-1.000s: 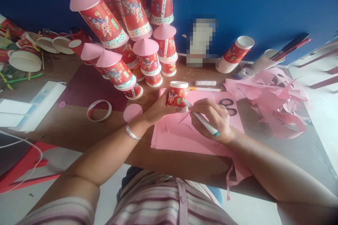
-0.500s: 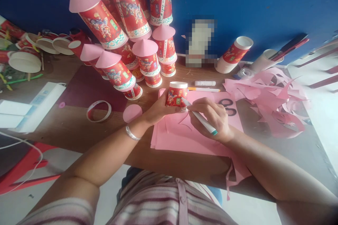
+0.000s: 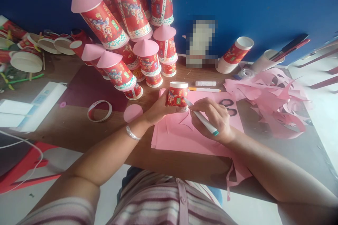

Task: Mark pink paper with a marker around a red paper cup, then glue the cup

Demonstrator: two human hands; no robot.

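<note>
A red printed paper cup [image 3: 176, 97] with a white band at top and bottom is gripped by my left hand [image 3: 160, 107], whose fingers wrap its left side. My right hand [image 3: 211, 116] holds a white marker pen [image 3: 204, 122] with a green end, its tip at the lower right side of the cup. Below both hands lie pink paper sheets [image 3: 171, 139]. The handles of a pair of scissors [image 3: 230, 112] show just right of my right hand; the blades are hidden.
Several red cup towers with pink cone tops [image 3: 146, 48] stand at back left. A cut cup ring [image 3: 91, 113] and pink disc [image 3: 132, 113] lie left. An orange pen [image 3: 204, 89], glue stick [image 3: 205, 83], stacked cups [image 3: 235, 54] and pink scraps [image 3: 274, 98] lie behind and right.
The marker tip has shifted very slightly right and down along the cup's lower side. The cup has stayed nearly still in my left hand, and the whole view has drifted a little.
</note>
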